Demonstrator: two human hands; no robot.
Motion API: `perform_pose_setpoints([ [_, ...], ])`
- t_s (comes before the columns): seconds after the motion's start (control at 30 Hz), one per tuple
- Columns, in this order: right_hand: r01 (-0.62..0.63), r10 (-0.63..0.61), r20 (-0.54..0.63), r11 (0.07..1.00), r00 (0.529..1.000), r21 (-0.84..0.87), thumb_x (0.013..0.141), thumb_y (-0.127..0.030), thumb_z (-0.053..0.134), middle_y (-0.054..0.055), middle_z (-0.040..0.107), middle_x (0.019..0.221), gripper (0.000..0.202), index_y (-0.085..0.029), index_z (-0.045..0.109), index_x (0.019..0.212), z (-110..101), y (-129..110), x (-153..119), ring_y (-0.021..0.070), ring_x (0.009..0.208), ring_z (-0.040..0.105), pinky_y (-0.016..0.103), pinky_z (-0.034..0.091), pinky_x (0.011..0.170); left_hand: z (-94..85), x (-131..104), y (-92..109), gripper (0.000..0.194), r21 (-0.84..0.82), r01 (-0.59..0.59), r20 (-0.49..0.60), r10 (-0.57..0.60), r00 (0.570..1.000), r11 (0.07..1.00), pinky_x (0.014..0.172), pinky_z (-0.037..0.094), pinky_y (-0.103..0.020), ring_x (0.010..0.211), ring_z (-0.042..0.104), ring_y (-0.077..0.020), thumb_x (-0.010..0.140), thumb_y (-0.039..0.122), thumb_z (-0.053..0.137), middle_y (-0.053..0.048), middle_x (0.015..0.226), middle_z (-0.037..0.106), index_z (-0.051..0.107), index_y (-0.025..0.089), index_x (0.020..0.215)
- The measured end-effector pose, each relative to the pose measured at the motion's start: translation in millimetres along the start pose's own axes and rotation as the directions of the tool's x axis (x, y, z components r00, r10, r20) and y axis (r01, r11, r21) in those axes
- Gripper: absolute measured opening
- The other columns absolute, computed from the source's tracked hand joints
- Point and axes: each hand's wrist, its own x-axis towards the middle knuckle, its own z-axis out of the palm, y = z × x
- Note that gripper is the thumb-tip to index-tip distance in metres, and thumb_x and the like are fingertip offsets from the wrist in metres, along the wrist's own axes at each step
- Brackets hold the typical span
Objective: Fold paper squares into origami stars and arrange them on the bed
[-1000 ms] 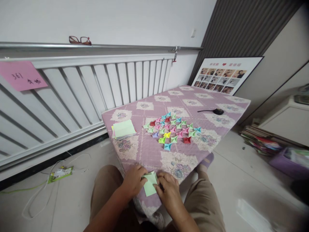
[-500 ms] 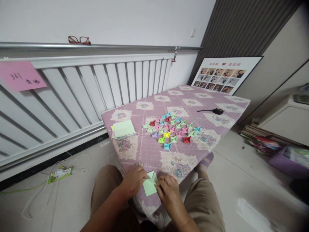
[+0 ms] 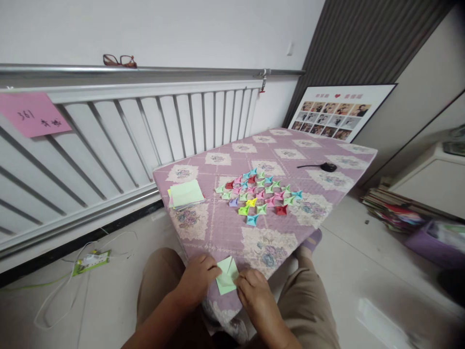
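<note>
A light green square of paper with creases and a slit-like fold line at its top lies on the near corner of the table. My left hand is closed at its left edge, fingers bent. My right hand pinches its right edge. Farther up the cloth stand several small folded paper pieces in green, pink, blue, red and yellow, set in rows. To their left lies a stack of square paper sheets, light green on top.
The table's purple flowered cloth narrows to a corner between my knees. A black object with a handle lies at the right. A radiator runs along the left, with glasses above it.
My left hand has shifted slightly left and down, showing more of the paper's left edge. My right hand has moved slightly down. The paper has barely moved.
</note>
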Motion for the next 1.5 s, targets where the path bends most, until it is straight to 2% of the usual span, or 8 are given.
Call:
perform_pose_setpoints([
  [0.2,-0.003,0.004,0.047,1.000,0.999,-0.023,0.081,-0.007,0.056,0.002,0.059,0.079,0.017,-0.022,0.063,0.079,-4.6,-3.5,0.1,0.0168,0.075,0.051,0.030,0.040,0.071,-8.6,-7.9,4.2,0.022,0.088,-0.053,0.022,0.052,0.998,0.995,0.077,0.039,-0.031,0.091,0.046,-0.0187,0.093,0.028,0.048,-0.002,0.100,0.056,0.057,0.029,0.114],
  [0.4,-0.031,0.029,0.073,0.999,0.997,0.024,0.082,-0.009,0.055,0.002,0.062,0.089,0.022,-0.025,0.064,0.096,-17.6,-9.6,-4.8,0.0186,0.083,0.054,0.032,0.041,0.075,-11.5,-20.2,12.5,0.032,0.170,-0.067,0.050,0.059,0.997,0.983,0.082,0.040,-0.035,0.100,0.046,-0.0224,0.095,0.032,0.043,-0.006,0.117,0.053,0.049,0.037,0.126],
  [0.6,-0.136,0.136,0.019,0.991,0.991,0.000,0.085,-0.020,0.057,0.001,0.059,0.079,0.012,-0.022,0.060,0.074,-16.8,-14.3,3.0,0.0193,0.078,0.053,0.034,0.037,0.075,-10.0,-28.3,19.5,0.038,0.181,-0.040,0.036,0.034,0.999,0.983,0.087,0.039,-0.039,0.107,0.045,-0.0252,0.093,0.038,0.044,-0.007,0.127,0.049,0.045,0.040,0.131],
  [0.8,-0.250,0.252,0.034,0.967,0.967,-0.039,0.076,-0.018,0.066,0.000,0.059,0.076,0.010,-0.023,0.059,0.071,-5.5,-23.8,18.7,0.0212,0.079,0.054,0.036,0.036,0.074,0.3,-32.8,17.4,0.042,0.210,-0.036,-0.006,0.038,0.999,0.977,0.091,0.038,-0.041,0.112,0.044,-0.0255,0.093,0.034,0.046,-0.007,0.130,0.048,0.042,0.042,0.133],
  [1.03,-0.300,0.292,-0.079,0.943,0.953,-0.142,0.076,-0.033,0.065,0.009,0.060,0.113,0.027,-0.026,0.060,0.101,-5.7,-8.6,8.6,0.0308,0.107,0.051,0.046,0.039,0.083,18.6,-39.8,15.3,0.044,0.235,-0.033,-0.104,0.059,0.993,0.971,0.095,0.036,-0.046,0.118,0.039,-0.0292,0.089,0.034,0.053,-0.009,0.133,0.045,0.044,0.042,0.132],
  [1.23,-0.323,0.319,-0.056,0.937,0.946,-0.132,0.075,-0.035,0.062,0.008,0.059,0.118,0.015,-0.027,0.062,0.088,5.0,-3.1,6.3,0.0321,0.113,0.050,0.050,0.038,0.085,21.4,-40.3,15.7,0.044,0.224,-0.024,-0.113,0.050,0.992,0.974,0.095,0.037,-0.045,0.118,0.040,-0.0284,0.089,0.034,0.054,-0.009,0.133,0.046,0.045,0.043,0.131],
  [1.4,-0.366,0.360,-0.072,0.924,0.930,-0.114,0.074,-0.027,0.059,0.007,0.059,0.118,0.002,-0.025,0.059,0.074,7.5,-7.9,8.0,0.0320,0.115,0.048,0.054,0.034,0.089,22.2,-40.8,15.2,0.044,0.224,-0.017,-0.124,0.045,0.991,0.974,0.097,0.036,-0.045,0.119,0.039,-0.0275,0.090,0.033,0.052,-0.007,0.134,0.046,0.043,0.044,0.132],
  [1.5,-0.314,0.312,-0.043,0.943,0.949,-0.105,0.075,-0.021,0.057,0.005,0.059,0.121,0.004,-0.025,0.058,0.073,7.0,-9.2,5.6,0.0310,0.119,0.046,0.057,0.030,0.092,21.2,-40.9,15.6,0.043,0.213,-0.025,-0.126,0.053,0.991,0.977,0.096,0.036,-0.045,0.119,0.039,-0.0278,0.090,0.035,0.052,-0.008,0.133,0.047,0.044,0.043,0.131],
])
